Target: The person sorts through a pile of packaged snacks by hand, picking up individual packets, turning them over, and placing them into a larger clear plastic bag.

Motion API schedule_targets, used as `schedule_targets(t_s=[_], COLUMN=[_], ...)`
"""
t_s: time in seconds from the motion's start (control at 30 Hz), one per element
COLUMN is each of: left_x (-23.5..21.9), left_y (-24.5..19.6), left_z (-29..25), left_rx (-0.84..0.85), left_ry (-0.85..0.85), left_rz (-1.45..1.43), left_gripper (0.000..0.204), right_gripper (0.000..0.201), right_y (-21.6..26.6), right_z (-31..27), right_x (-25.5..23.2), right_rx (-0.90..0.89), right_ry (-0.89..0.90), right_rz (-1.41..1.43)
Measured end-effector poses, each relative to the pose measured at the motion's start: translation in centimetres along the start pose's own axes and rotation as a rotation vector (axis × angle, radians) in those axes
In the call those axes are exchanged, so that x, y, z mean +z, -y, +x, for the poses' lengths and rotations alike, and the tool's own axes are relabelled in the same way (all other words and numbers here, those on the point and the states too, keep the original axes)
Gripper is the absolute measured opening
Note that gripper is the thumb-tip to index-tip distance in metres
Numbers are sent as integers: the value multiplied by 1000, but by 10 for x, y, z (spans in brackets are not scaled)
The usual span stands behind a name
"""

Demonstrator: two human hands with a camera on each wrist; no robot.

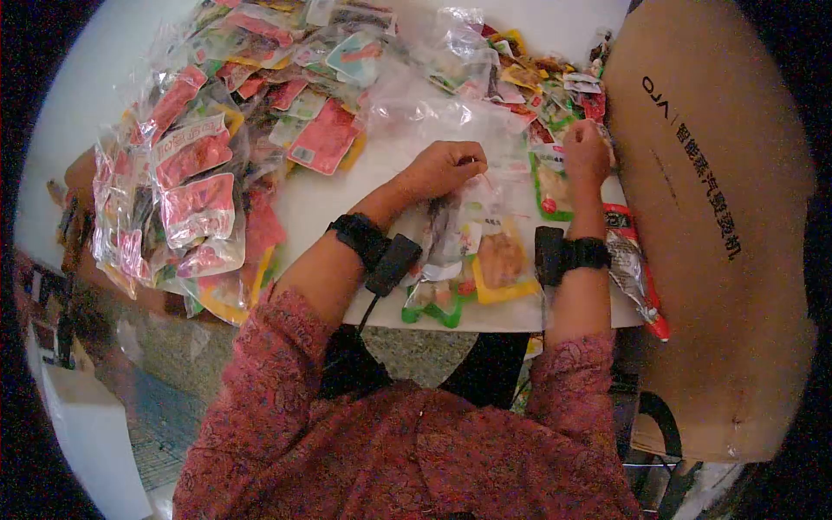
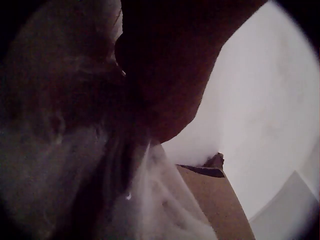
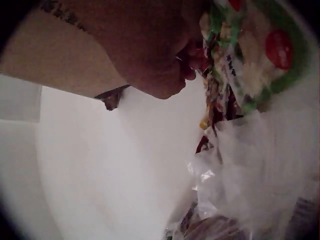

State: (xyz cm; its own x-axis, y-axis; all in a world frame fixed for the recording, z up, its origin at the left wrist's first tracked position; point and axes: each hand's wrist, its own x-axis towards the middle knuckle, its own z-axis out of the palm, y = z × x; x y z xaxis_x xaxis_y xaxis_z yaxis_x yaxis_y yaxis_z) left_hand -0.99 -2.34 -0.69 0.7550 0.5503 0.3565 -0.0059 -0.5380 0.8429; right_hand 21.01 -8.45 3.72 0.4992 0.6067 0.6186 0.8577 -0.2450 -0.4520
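Observation:
In the head view my left hand (image 1: 446, 169) curls its fingers on the edge of a clear plastic bag (image 1: 416, 126). Folds of that bag (image 2: 165, 200) gather below the hand in the dark left wrist view. My right hand (image 1: 588, 152) is at the right-hand pile, its fingers bent at a green-edged food packet (image 1: 552, 186). In the right wrist view its fingertips (image 3: 192, 65) pinch in beside the packet (image 3: 250, 60); the exact grip is partly hidden. Between my forearms lies a yellow-edged food packet (image 1: 503, 260), with a green-edged one (image 1: 432, 295) beside it.
A large heap of red-labelled packets (image 1: 199, 208) covers the table's left side. More small packets (image 1: 520, 74) are piled at the back right. A tall cardboard box (image 1: 711, 217) borders the right side, next to a red and silver packet (image 1: 631, 269). The table's front edge (image 1: 485, 328) is close to my body.

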Motion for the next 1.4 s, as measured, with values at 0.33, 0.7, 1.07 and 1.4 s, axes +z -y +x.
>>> schedule_targets(t_s=[0.33,0.7,1.07,1.4], left_x=[0,1,-6,6], left_y=[13,11,-21,-24], left_z=[5,5,-5,-1], left_rx=[40,39,-247,-229], left_ry=[33,11,-57,49], left_rz=[181,238,-435,-768], left_gripper=[17,20,39,37], right_gripper=[27,31,15,17], right_y=[-1,7,9,59], right_z=[-9,7,8,-16], right_x=[41,20,-9,7], right_rx=[-274,155,200,203], right_ry=[269,25,-154,249], right_rz=[110,609,1356,1550])
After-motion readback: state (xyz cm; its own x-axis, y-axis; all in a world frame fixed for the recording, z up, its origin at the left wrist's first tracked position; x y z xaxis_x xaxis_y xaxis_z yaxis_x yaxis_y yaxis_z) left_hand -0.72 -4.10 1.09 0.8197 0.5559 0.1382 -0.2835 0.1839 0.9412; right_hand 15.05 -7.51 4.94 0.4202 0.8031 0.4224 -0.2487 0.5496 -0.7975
